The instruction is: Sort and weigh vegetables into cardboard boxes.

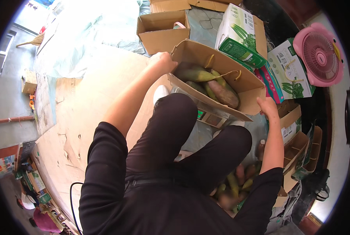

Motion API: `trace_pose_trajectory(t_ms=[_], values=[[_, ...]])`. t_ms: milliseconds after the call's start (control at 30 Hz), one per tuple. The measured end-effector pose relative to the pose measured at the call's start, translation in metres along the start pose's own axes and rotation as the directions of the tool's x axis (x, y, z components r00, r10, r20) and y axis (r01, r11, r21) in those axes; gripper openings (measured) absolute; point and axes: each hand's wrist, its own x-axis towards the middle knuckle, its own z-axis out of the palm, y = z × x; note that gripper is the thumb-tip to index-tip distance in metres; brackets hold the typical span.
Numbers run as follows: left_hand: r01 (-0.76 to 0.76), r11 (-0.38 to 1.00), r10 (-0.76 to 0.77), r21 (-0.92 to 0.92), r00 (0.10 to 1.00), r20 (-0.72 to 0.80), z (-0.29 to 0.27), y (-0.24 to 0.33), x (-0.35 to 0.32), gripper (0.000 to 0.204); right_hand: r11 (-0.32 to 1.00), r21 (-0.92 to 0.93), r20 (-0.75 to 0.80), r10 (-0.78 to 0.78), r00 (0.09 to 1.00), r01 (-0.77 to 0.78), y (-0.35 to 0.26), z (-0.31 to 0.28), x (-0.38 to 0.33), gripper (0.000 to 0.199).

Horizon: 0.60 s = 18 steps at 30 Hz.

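A brown paper bag (245, 84) with yellow cord handles stands open on a small scale (212, 116) with a green lit display. Inside the bag lie several green and reddish mangoes (214, 84). My left hand (164, 62) grips the bag's left rim. My right hand (268, 106) holds the bag's right lower edge. My knees in black trousers are just below the scale.
More mangoes (237, 182) lie in a pile by my right leg. Green-and-white printed cartons (241, 35) and open brown boxes (161, 31) stand behind the bag. A pink fan (320, 55) is at the right. Flattened cardboard (77, 117) covers the floor on the left.
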Motion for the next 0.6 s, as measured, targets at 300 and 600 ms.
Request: trace_pose_trajectory(t_ms=[300,600], values=[[0.0,1.0,0.0,0.02,1.0,0.015,-0.001,-0.053,0.004,0.029,0.957,-0.225,-0.145,-0.217,0.965,0.181,-0.049,-0.011,-0.004,0.042],[0.16,0.978,-0.179,-0.134,0.973,-0.144,-0.013,-0.198,-0.085,0.035,0.797,-0.345,-0.015,-0.532,0.846,0.495,-0.211,0.008,-0.038,0.039]])
